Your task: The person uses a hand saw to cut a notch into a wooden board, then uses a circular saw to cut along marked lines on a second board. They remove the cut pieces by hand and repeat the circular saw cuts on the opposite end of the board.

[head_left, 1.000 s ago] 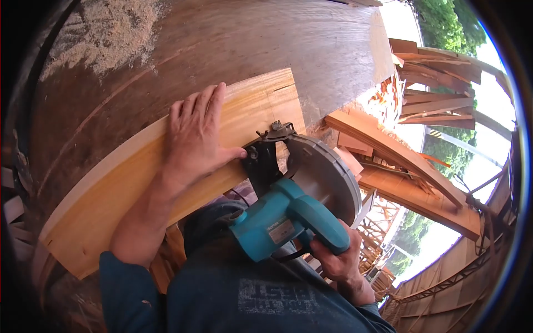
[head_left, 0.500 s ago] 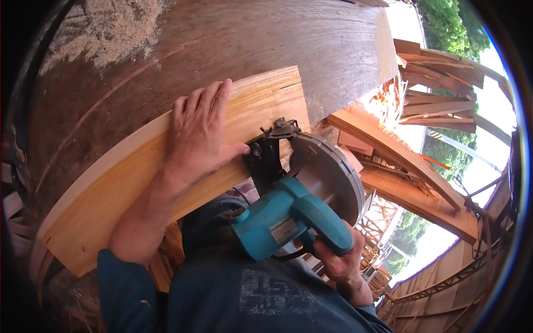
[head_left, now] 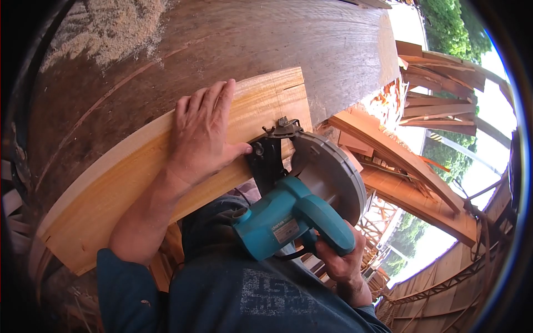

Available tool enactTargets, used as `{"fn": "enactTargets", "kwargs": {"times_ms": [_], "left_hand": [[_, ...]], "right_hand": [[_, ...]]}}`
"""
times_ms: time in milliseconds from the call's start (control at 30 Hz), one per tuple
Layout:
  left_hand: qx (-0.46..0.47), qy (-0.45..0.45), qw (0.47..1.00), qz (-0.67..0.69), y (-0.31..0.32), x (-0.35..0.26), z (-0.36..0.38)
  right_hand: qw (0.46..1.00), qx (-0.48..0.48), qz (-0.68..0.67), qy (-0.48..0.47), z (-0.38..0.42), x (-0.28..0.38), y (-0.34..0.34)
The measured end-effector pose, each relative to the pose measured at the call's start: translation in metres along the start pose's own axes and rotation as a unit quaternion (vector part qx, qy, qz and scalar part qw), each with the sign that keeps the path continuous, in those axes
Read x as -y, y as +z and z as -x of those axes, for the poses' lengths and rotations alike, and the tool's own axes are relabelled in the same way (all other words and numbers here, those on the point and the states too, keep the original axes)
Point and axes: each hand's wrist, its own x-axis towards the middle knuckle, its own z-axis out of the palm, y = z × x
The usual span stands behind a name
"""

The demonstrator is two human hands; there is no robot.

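A pale wooden board (head_left: 127, 166) lies across the workbench, with a thin line and a short dark crack near its right end. My left hand (head_left: 201, 136) rests flat on it, fingers stretched toward the far edge. The thumb of that hand reaches the black base plate of a teal circular saw (head_left: 277, 216). My right hand (head_left: 341, 255) is wrapped around the saw's rear handle. The base's front sits on the board by the near edge, left of the grey blade guard. Most of the blade is hidden by the guard.
The brown workbench (head_left: 233, 50) carries a heap of sawdust (head_left: 111, 28) at the far left. Long reddish planks (head_left: 400, 161) lie to the right of the saw. Beyond them are stacked offcuts (head_left: 438, 105) and wood shavings (head_left: 386, 100).
The board, my left hand and the saw appear slightly farther right, along with a small shift of the view. Both hands keep their places on the board and the saw.
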Motion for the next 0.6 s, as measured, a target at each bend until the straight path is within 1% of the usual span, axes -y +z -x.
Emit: {"fn": "enactTargets", "kwargs": {"times_ms": [600], "left_hand": [[-0.003, 0.003, 1.0, 0.01, -0.0013, 0.0017, -0.0007]], "right_hand": [[1.0, -0.008, -0.004, -0.002, -0.0039, 0.002, 0.0022]]}}
